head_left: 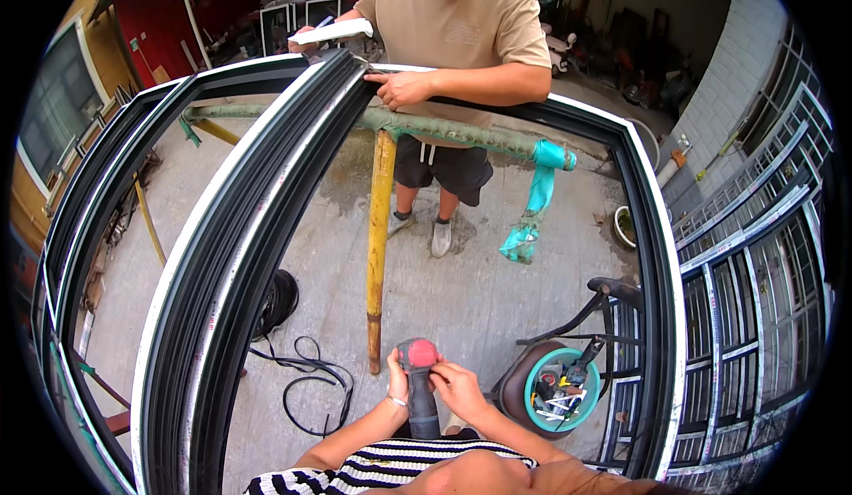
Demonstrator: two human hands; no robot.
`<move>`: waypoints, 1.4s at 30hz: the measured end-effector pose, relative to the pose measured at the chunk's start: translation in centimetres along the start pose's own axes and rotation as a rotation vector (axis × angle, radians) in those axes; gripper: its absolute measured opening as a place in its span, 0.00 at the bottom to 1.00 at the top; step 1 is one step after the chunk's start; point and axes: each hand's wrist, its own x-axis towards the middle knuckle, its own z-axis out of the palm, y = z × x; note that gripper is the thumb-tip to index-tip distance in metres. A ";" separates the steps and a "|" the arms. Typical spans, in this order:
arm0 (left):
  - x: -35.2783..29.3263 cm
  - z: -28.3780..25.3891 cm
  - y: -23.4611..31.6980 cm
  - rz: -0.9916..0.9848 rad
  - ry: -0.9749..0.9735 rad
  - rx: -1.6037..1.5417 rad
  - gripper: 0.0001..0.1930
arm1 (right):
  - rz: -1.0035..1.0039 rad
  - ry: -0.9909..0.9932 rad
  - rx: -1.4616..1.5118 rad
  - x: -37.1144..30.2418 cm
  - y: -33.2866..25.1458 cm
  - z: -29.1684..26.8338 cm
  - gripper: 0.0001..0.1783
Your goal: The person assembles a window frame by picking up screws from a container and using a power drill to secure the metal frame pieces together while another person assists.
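A black cable [306, 380] lies coiled on the concrete floor [461, 291] at the left, behind the dark window frame [240, 255]. The left hand [398, 380] wraps its fingers around a power tool [420, 387] with a red cap, held upright low in the middle; the right hand [460, 390] clamps it from the other side. A teal bucket [562, 388] of tools stands to the right. Beyond, another person's hand [401, 88] rests on the frame.

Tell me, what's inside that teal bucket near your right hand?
The teal bucket holds a jumble of small tools and parts, with a dark handled tool leaning on its rim. Whatever lies lower down is covered by that pile.
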 end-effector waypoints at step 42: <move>11.7 7.0 17.6 0.533 0.282 0.183 0.09 | -0.077 -0.294 0.357 33.6 4.1 -10.2 0.18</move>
